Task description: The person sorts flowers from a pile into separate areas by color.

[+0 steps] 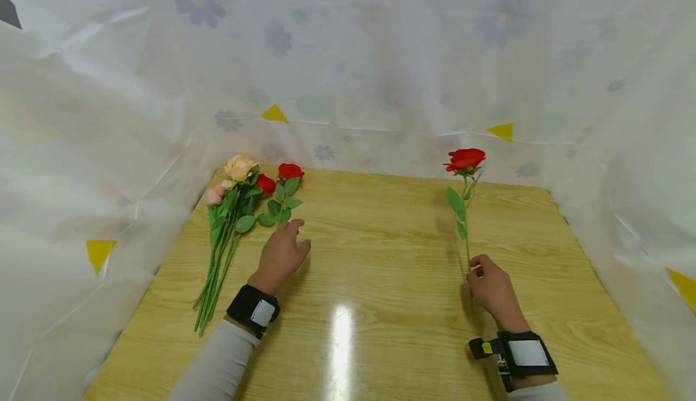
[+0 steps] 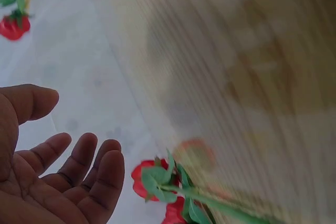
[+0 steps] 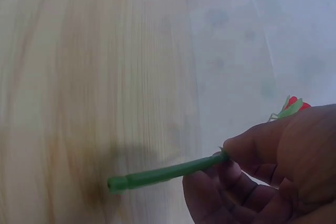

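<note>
A red artificial rose [image 1: 465, 159] stands on the right side of the head view, its leafy stem pinched low down by my right hand [image 1: 493, 289]. The right wrist view shows the cut end of that green stem [image 3: 163, 174] sticking out past thumb and fingers. My left hand [image 1: 281, 255] hovers by another red rose [image 1: 290, 172] at the left, partly covering its stem. In the left wrist view the fingers [image 2: 105, 182] are loosely bent with nothing between them, apart from the roses.
Left of that hand lies a bunch of flowers: a cream bloom [image 1: 240, 167], a pink bloom [image 1: 214, 195], a red rose [image 1: 265, 184] and long green stems [image 1: 214, 286]. A wooden table [image 1: 380, 238] carries everything. White flower-printed sheeting [image 1: 370, 57] hangs around its back and sides.
</note>
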`<state>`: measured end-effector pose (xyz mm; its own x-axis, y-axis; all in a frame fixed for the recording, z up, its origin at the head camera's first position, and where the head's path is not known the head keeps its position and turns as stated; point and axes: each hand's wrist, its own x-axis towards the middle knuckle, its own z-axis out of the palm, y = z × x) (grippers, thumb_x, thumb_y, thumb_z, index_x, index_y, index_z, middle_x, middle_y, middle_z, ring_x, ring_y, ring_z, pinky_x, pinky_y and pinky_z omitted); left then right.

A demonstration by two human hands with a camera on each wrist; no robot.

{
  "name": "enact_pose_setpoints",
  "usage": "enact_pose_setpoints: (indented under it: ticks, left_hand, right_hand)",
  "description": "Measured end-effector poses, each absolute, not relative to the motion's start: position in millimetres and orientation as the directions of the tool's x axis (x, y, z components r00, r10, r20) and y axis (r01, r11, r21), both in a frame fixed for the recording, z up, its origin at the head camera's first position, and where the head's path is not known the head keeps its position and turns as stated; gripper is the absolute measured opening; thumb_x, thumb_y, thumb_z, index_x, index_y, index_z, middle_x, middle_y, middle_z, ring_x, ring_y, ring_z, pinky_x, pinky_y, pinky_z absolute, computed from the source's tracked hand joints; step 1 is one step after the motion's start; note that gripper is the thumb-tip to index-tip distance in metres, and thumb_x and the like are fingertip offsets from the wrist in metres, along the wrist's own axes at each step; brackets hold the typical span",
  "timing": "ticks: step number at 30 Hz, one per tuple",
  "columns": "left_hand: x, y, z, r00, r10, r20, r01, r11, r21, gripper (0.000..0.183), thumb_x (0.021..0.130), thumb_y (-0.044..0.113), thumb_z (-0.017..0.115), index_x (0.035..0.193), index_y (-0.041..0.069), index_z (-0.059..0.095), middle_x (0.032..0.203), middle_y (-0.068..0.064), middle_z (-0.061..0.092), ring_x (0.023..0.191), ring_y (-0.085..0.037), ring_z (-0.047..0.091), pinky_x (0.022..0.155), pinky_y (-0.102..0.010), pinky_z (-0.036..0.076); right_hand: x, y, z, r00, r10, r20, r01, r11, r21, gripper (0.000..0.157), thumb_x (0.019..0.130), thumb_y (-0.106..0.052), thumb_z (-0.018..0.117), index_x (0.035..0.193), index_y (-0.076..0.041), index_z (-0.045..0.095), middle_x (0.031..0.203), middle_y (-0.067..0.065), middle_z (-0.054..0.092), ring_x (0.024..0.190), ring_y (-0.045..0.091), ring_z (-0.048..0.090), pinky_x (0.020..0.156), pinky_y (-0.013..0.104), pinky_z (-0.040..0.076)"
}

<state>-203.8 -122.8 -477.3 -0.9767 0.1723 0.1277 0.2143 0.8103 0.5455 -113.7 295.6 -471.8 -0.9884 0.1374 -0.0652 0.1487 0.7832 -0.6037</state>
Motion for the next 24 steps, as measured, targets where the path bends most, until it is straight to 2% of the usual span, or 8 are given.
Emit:
enact_pose_setpoints:
  ticks: [6, 11, 15, 21, 24]
  left_hand:
    - [-207, -146, -479, -0.982, 0.143, 0.121, 0.186, 0.827, 0.53, 0.046, 0.091, 0.026, 0.059, 0.129, 0.002, 0.051, 0.119, -0.022, 0.056, 0.099, -0.033, 0.056, 0.078, -0.05, 0.05]
    - [-206, -163, -479, -0.989, 0.118, 0.089, 0.148, 0.834, 0.532, 0.046, 0.091, 0.025, 0.058, 0.13, 0.001, 0.051, 0.123, -0.025, 0.052, 0.1, -0.039, 0.055, 0.079, -0.054, 0.049]
    - [-204, -180, -478, -0.989, 0.104, 0.101, 0.142, 0.838, 0.527, 0.045, 0.092, 0.024, 0.057, 0.129, 0.0, 0.051, 0.119, -0.026, 0.052, 0.098, -0.04, 0.055, 0.077, -0.056, 0.049]
    - [-202, -209, -471, -0.985, 0.089, 0.145, 0.147, 0.876, 0.46, 0.041, 0.093, 0.022, 0.054, 0.124, -0.005, 0.053, 0.112, -0.029, 0.053, 0.091, -0.041, 0.055, 0.071, -0.057, 0.049]
    - [-202, -223, -466, -0.988, 0.056, 0.147, 0.114, 0.899, 0.423, 0.041, 0.093, 0.021, 0.053, 0.123, -0.007, 0.052, 0.111, -0.032, 0.051, 0.092, -0.047, 0.052, 0.07, -0.06, 0.048]
  right_hand:
    - [-104, 361, -462, -0.976, 0.199, -0.087, 0.215, 0.828, -0.517, 0.037, 0.093, -0.011, 0.039, 0.12, 0.013, 0.044, 0.104, 0.035, 0.056, 0.071, 0.029, 0.057, 0.052, 0.036, 0.045]
    - [-94, 408, -464, -0.965, 0.246, -0.085, 0.26, 0.88, -0.397, 0.036, 0.089, -0.009, 0.043, 0.114, 0.017, 0.045, 0.097, 0.036, 0.058, 0.067, 0.03, 0.056, 0.05, 0.037, 0.044]
    - [-88, 438, -465, -0.949, 0.284, -0.139, 0.315, 0.889, -0.333, 0.039, 0.087, -0.01, 0.041, 0.114, 0.017, 0.043, 0.094, 0.036, 0.057, 0.065, 0.032, 0.053, 0.05, 0.041, 0.043]
    - [-80, 464, -467, -0.91, 0.362, -0.2, 0.404, 0.883, -0.239, 0.04, 0.086, -0.011, 0.041, 0.115, 0.017, 0.043, 0.105, 0.041, 0.053, 0.077, 0.049, 0.054, 0.057, 0.051, 0.046]
    - [-78, 471, -467, -0.88, 0.41, -0.239, 0.457, 0.868, -0.193, 0.042, 0.085, -0.01, 0.043, 0.116, 0.016, 0.043, 0.109, 0.042, 0.051, 0.083, 0.054, 0.052, 0.06, 0.054, 0.046]
